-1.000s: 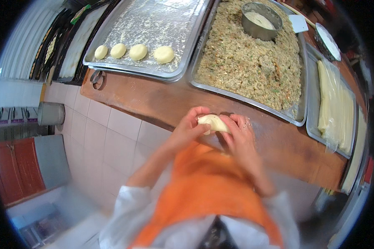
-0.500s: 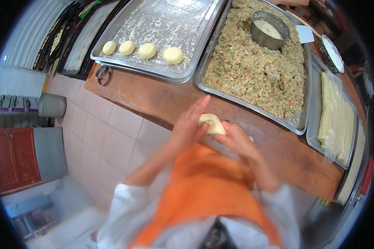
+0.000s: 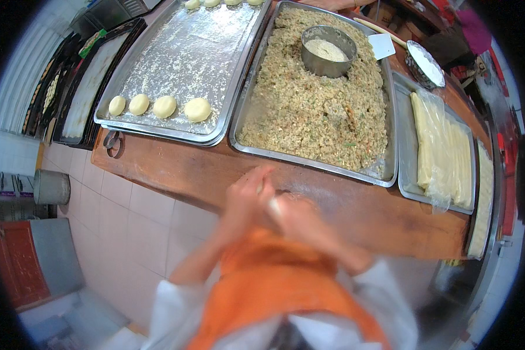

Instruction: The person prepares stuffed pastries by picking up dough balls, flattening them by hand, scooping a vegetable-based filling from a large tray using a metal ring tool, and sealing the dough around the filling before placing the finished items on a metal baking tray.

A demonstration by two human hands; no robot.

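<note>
My left hand and my right hand meet over the near edge of the wooden table. Both are closed around a piece of pale dough, which they hide almost wholly; only a small white bit shows between the fingers. Some motion blurs the right hand. Just beyond them lies a metal tray of crumbly filling. A round metal container holding pale crumbs sits in that filling. To the left, a floured tray carries round dough cakes along its near and far ends.
Dough strips lie partly under clear plastic in a tray at the right. A white scraper, a wooden stick and a bowl of white powder are at the back right. Metal rings rest at the left table corner.
My hands have closed over the dough, which showed plainly between them before. The view has shifted, bringing the far row of dough cakes into sight.
</note>
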